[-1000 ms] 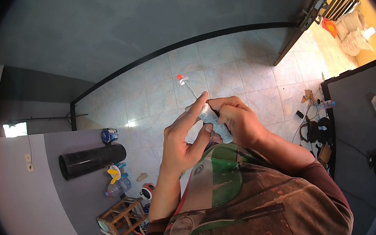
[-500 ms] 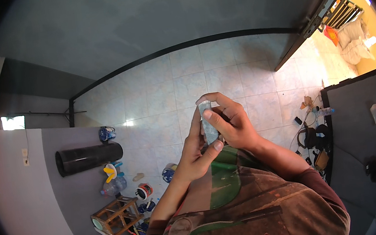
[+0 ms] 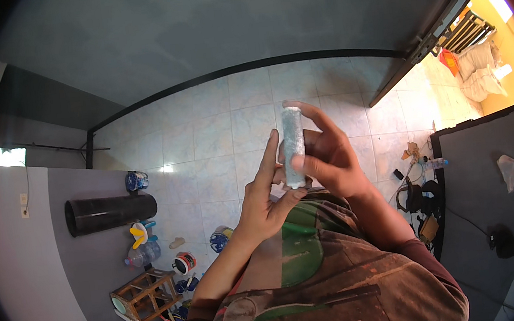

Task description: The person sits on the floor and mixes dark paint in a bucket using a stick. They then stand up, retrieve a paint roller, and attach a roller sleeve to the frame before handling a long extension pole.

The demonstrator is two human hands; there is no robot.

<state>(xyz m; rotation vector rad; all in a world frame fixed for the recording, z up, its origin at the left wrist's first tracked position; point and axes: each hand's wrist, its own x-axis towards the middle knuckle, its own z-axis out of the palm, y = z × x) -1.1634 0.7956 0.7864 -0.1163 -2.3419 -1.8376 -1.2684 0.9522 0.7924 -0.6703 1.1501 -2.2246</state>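
Observation:
A short grey-blue fuzzy paint roller sleeve (image 3: 293,138) stands nearly upright in front of my body, between both hands. My right hand (image 3: 336,165) is closed on it: the thumb presses its front low down, the index finger curls over its top end, and the other fingers go behind. My left hand (image 3: 262,207) supports the lower end with the thumb tip, its index finger stretched up along the left side without wrapping the sleeve. Some fingertips between the hands are partly hidden behind the sleeve. A stained camouflage-patterned apron (image 3: 319,279) covers my front.
On the left lie a black pipe (image 3: 112,213), paint cans (image 3: 184,263), plastic bottles (image 3: 143,254) and a small wooden stool (image 3: 146,295). Bags and cables (image 3: 417,197) sit at the right by a dark panel (image 3: 478,181). An open doorway (image 3: 450,87) shows sacks outside.
The sleeve has risen away from my body and now shows more of its length. My right hand went up with it; my left hand's fingers have spread further from it.

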